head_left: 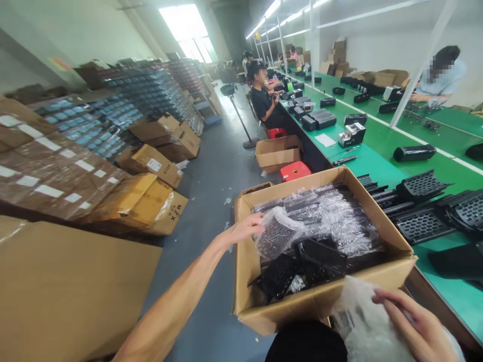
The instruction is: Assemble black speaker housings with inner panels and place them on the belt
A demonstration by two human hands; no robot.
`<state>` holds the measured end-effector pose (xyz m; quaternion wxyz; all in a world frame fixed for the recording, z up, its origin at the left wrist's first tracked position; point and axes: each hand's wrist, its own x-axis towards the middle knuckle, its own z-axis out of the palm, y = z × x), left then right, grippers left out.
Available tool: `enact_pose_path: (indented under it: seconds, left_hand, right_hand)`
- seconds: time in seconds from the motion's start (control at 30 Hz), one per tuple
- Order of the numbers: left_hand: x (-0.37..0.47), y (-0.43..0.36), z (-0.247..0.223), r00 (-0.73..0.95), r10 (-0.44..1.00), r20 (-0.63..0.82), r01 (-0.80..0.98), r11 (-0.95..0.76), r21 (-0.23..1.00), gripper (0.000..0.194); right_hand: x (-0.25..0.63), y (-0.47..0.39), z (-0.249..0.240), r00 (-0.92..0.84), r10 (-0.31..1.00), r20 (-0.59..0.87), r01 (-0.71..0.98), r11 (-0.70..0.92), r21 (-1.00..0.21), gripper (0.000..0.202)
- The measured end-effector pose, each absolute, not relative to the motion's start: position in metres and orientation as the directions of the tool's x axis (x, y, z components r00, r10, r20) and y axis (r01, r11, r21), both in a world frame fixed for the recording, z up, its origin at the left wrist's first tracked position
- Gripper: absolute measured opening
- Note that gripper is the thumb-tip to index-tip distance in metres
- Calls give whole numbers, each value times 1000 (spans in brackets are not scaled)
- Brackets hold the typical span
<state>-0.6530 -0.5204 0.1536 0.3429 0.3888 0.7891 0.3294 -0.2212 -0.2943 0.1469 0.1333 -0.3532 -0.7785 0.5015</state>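
Observation:
In front of me stands an open cardboard box (324,296), filled with black perforated plastic parts, many in clear wrap. Over its left wall reaches my left hand (247,229), its fingers closed on the edge of a clear plastic bag (281,231) with a dark mesh part showing through. Loose black parts (279,275) lie unwrapped in the box's near left corner. My right hand (413,319), outside the near right corner, pinches another clear plastic bag (362,319), which hangs crumpled and looks to have nothing inside.
Right of the box runs a green workbench (381,163) with black perforated covers (422,221) near its edge. A red stool (295,172) and another carton (277,153) stand beyond the box. Stacked cartons (139,201) line the left. Co-workers sit along the bench.

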Motion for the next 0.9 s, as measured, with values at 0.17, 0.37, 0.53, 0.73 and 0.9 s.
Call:
enact_pose_path:
  seconds: [0.17, 0.37, 0.53, 0.73, 0.9]
  left_hand:
    - [-606, -513, 140, -555, 785, -275, -228, 174, 958, 25]
    - [-568, -488, 102, -695, 644, -319, -479, -84, 874, 29]
    - [-551, -488, 91, -674, 587, -448, -624, -129, 770, 40]
    - [-531, -488, 101, -618, 647, -446, -701, -196, 686, 59]
    - [-536, -490, 107, -756, 553, -350, -616, -420, 667, 46]
  right_hand:
    - [-350, -314, 143, -876, 461, -143, 207, 93, -974, 75]
    - [-380, -340, 148, -965, 258, -42, 125, 313, -942, 56]
    - [-374, -340, 164, -968, 252, -3, 128, 482, -867, 56]
    - [-382, -350, 153, -956, 275, -104, 192, 317, -929, 52]
    - [-370, -337, 163, -966, 209, -155, 205, 241, -949, 56]
